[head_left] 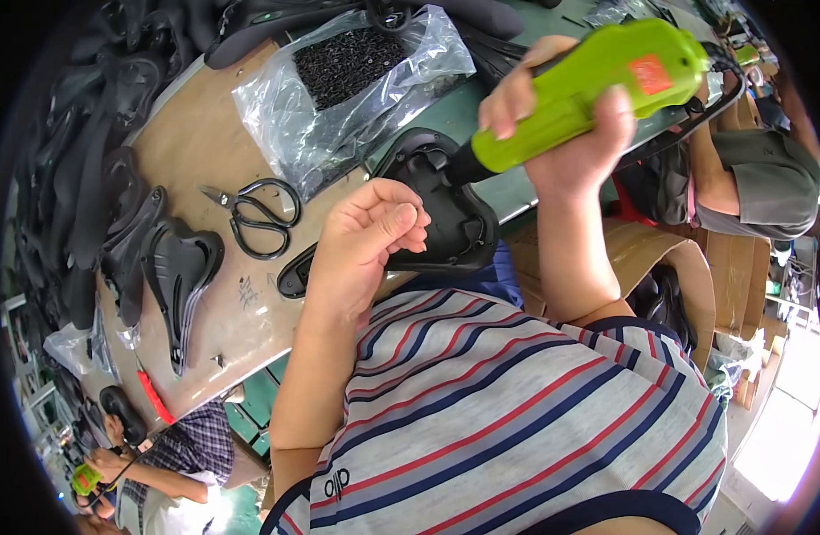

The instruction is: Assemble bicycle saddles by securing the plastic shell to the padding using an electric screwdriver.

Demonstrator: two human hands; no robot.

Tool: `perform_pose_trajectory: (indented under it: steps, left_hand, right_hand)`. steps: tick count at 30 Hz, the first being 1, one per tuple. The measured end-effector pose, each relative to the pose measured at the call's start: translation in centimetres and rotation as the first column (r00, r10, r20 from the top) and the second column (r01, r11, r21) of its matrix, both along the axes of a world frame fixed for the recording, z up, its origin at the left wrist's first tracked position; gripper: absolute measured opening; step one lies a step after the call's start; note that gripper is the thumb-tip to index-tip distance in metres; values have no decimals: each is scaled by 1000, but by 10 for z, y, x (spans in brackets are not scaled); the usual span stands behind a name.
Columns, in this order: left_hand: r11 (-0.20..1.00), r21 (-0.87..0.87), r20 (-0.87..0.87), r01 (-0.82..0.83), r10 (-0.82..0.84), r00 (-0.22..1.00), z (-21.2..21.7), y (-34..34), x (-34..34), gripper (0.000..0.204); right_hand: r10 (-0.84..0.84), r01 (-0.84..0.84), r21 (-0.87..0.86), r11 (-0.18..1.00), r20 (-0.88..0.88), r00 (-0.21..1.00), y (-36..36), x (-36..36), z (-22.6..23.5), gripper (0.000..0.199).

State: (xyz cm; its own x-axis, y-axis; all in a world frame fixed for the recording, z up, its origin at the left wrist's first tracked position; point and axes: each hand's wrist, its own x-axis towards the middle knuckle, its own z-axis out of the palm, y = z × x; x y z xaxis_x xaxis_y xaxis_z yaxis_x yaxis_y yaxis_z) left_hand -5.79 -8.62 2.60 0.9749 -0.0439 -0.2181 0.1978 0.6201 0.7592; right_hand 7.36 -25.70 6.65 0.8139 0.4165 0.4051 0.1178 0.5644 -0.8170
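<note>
My right hand (570,160) is wrapped round a bright green electric screwdriver (597,85). The tool's black nose (468,168) points down into a black bicycle saddle (441,218), which lies underside up at the table's near edge. Whether the bit touches a screw inside is hidden. Over the saddle's left part, my left hand (370,234) has its fingers curled together; anything between them is too small to make out. The saddle's narrow nose (294,278) shows to the left of my left wrist.
Beyond the saddle, a clear plastic bag (276,116) holds many small black screws (348,67). Black-handled scissors (263,218) and another saddle (180,267) lie to the left, with a red-handled tool (154,397). Black saddles (62,196) are heaped far left. Other people work nearby.
</note>
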Motion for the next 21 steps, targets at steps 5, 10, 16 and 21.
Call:
perform_pose_trajectory:
  steps: [5,10,16,21]
  left_hand:
    - [991,-132,18,-10,13,1000,2,-3,-8,16]
    - [976,-219,26,-4,10,1000,-2,-10,-9,17]
    - [984,-172,19,-50,54,998,-4,-11,-10,17]
    - [989,-84,-15,-122,122,992,-7,-19,-5,15]
  right_hand:
    - [231,-222,404,888,27,973,-31,8,33,66]
    - [375,-376,441,815,93,922,-24,7,41,64]
    - [311,-344,355,869,147,939,-20,-1,38,64]
    - [424,-527,44,849,539,728,-19,-15,53,60]
